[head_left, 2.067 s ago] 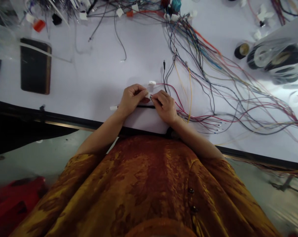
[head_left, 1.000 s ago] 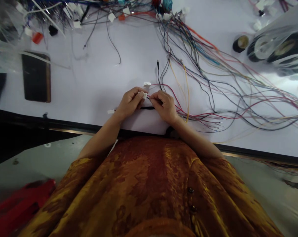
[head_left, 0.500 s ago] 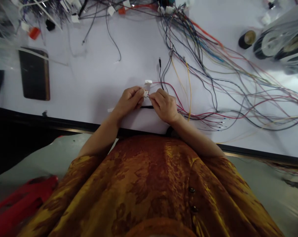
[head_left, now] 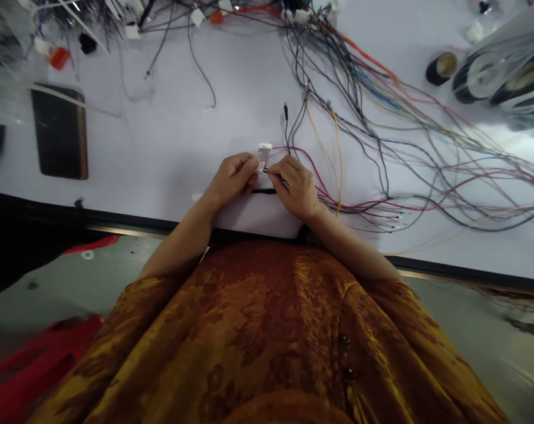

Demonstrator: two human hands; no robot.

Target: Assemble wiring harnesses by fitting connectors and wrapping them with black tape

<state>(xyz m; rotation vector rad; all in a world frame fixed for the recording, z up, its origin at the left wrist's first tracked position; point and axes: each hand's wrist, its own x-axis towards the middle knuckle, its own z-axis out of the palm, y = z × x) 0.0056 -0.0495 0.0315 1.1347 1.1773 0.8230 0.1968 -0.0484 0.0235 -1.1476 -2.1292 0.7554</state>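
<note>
My left hand (head_left: pixel 234 178) pinches a small white connector (head_left: pixel 261 166) between thumb and fingers. Close on its right, my right hand (head_left: pixel 294 185) is closed on thin wires (head_left: pixel 267 171) that run into the connector. A second white connector (head_left: pixel 265 146) lies on the table just above, with a red wire (head_left: pixel 305 153) leading off to the right. A black cable (head_left: pixel 263 191) passes beneath both hands. Beyond my right hand, a black plug (head_left: pixel 286 111) points away from me.
A large bundle of coloured wires (head_left: pixel 359 112) spreads over the right side of the white table (head_left: pixel 161 141). A phone (head_left: pixel 60 132) lies at the left. Tape rolls (head_left: pixel 441 68) and plastic-wrapped spools (head_left: pixel 481 76) stand at the upper right. More connectors and wires lie along the top.
Both hands stay almost in place, still holding the connector and wires. The view has shifted slightly, and more of a red object shows below the table's left edge.
</note>
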